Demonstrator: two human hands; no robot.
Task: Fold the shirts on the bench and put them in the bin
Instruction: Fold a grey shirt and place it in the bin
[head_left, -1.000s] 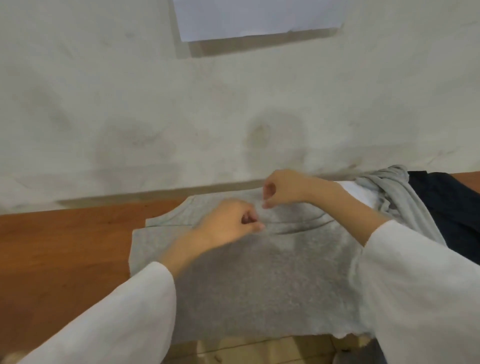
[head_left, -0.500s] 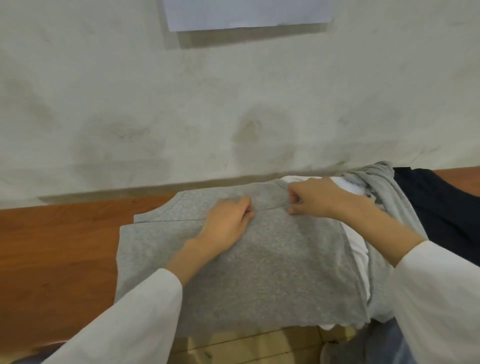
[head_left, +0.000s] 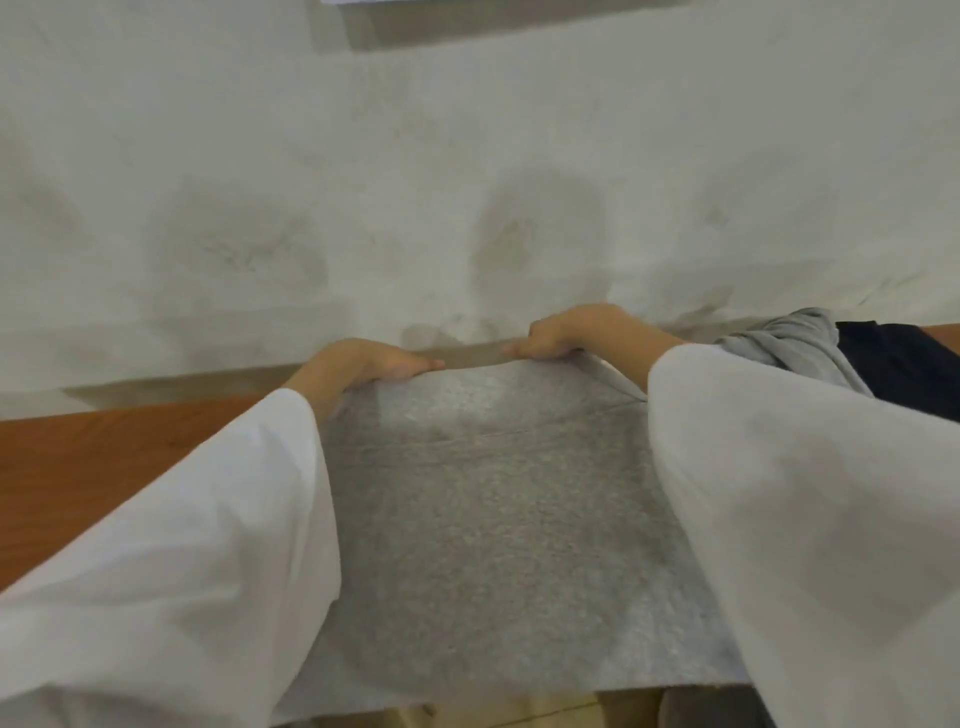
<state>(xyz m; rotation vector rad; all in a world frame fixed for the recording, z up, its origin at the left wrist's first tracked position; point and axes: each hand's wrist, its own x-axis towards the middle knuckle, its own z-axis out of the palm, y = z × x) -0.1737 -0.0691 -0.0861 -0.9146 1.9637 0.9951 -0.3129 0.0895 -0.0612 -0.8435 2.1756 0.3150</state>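
At mid-frame by the wall (head_left: 467, 156), your left hand (head_left: 363, 364) and right hand (head_left: 566, 332) pinch the far edge of the grey shirt (head_left: 493, 519). Its body lies down-frame of both.

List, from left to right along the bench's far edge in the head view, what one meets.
Bare reddish-brown wooden bench → left hand → right hand → crumpled light grey garment → dark navy cloth. Both hands grip the flat grey knit shirt, which spans beneath them.

The left grip (head_left: 366, 364) and right grip (head_left: 563, 332) pinch the far edge of a flat heather-grey knit shirt (head_left: 493, 519) on the reddish-brown wooden desk (head_left: 104, 457) (crumpled pale-grey garment (head_left: 789, 348) beside it).
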